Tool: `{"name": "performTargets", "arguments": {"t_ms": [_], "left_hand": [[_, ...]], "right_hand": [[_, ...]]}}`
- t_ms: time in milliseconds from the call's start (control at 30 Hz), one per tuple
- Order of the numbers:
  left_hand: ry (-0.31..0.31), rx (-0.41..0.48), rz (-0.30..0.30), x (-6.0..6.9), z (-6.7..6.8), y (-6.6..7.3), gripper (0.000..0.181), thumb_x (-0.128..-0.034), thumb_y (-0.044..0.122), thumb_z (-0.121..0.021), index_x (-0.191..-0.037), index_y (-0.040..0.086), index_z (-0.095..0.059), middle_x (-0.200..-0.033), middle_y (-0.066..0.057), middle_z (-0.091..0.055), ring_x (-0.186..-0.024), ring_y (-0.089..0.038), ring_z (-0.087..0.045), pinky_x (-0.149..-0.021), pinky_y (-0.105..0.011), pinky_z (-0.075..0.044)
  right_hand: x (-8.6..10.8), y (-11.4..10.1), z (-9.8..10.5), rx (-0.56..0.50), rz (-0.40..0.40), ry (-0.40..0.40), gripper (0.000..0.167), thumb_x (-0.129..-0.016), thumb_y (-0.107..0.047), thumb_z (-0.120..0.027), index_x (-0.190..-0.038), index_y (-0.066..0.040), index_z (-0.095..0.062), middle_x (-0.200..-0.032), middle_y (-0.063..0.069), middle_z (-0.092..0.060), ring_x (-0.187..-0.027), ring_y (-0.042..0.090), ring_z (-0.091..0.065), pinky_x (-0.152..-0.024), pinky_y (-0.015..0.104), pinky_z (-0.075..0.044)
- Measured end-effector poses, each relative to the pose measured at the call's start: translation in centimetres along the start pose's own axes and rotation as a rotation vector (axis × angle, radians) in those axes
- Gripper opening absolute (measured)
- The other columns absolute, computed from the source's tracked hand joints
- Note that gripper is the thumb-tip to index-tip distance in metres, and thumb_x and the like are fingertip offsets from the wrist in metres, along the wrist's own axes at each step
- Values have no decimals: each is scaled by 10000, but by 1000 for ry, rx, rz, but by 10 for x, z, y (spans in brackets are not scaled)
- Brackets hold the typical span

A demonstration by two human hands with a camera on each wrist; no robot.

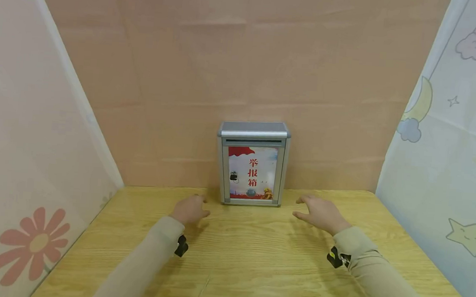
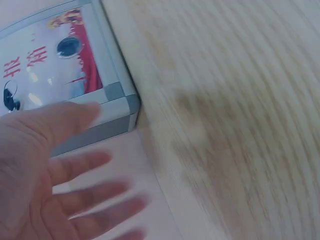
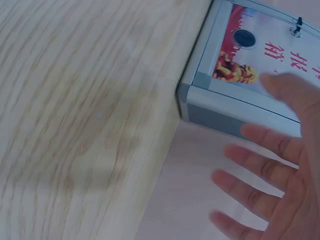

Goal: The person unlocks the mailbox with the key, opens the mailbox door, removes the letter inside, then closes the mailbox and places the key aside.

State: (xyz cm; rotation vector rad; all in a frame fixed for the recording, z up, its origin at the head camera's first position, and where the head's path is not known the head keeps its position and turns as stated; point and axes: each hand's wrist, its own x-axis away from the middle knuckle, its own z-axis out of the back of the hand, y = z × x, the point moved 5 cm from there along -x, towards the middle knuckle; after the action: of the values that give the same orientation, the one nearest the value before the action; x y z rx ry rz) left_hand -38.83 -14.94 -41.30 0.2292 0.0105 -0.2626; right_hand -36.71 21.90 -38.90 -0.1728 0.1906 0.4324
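A silver metal box [image 1: 254,164] with a slot along its upper front stands upright at the back of the wooden table. Its front panel carries red characters, and keys [image 1: 234,176] hang from a lock at the panel's left. To the left of the box, my left hand [image 1: 190,208] is held apart from it, fingers spread, as the left wrist view shows. On the other side my right hand [image 1: 318,213] reaches toward the box, its fingers [image 3: 265,165] extended and parted. Neither hand holds anything.
The wooden table [image 1: 250,261] stretches in front of the box. A tan cloth backdrop [image 1: 176,83] rises right behind it. Pale printed cloths flank both sides, the left one with a flower [image 1: 37,244], the right one with a star [image 1: 470,236].
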Motion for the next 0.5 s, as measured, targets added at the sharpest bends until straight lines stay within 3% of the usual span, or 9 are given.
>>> {"name": "performTargets", "arguments": {"t_ms": [67, 133, 233, 400, 500], "left_hand": [[-44, 60, -11, -1, 0, -1, 291, -902, 288, -679, -1095, 71, -656, -1097, -102, -679, -915, -252, -649, -772, -437, -543], [-72, 113, -20, -1, -1, -1, 142, -888, 226, -691, -932, 96, -656, -909, -31, -674, -761, -178, -601, -666, -362, -508], [-94, 175, -32, -1, -1, -1, 125, -867, 174, -694, -792, 117, -612, -753, 10, -600, -639, -140, -508, -574, -299, -428], [-130, 251, -7, -8, -4, -3, 122, -887, 187, -676, -834, 94, -618, -758, -27, -634, -635, -137, -551, -574, -284, -450], [-120, 359, 26, -19, -2, -6, 112, -896, 175, -658, -908, 71, -618, -840, -51, -663, -700, -167, -621, -627, -304, -507]], "right_hand": [[-1, -1, 1, -73, -13, -42, 354, -907, -423, -639, -1042, -96, -655, -1032, 74, -682, -858, 225, -658, -723, 421, -552], [-2, -2, 2, -135, -19, -77, 245, -912, -369, -647, -928, -125, -640, -901, 10, -660, -759, 150, -613, -664, 356, -522], [-4, -2, 1, -202, -24, -119, 200, -911, -327, -658, -846, -147, -600, -797, -40, -614, -660, 92, -536, -599, 293, -460], [-12, 2, -6, -302, -20, -145, 196, -923, -284, -648, -830, -123, -586, -742, -2, -602, -624, 118, -527, -566, 279, -438], [-24, 7, -10, -412, -44, -164, 176, -943, -227, -622, -857, -76, -593, -763, 53, -614, -654, 177, -579, -571, 285, -462]]}}
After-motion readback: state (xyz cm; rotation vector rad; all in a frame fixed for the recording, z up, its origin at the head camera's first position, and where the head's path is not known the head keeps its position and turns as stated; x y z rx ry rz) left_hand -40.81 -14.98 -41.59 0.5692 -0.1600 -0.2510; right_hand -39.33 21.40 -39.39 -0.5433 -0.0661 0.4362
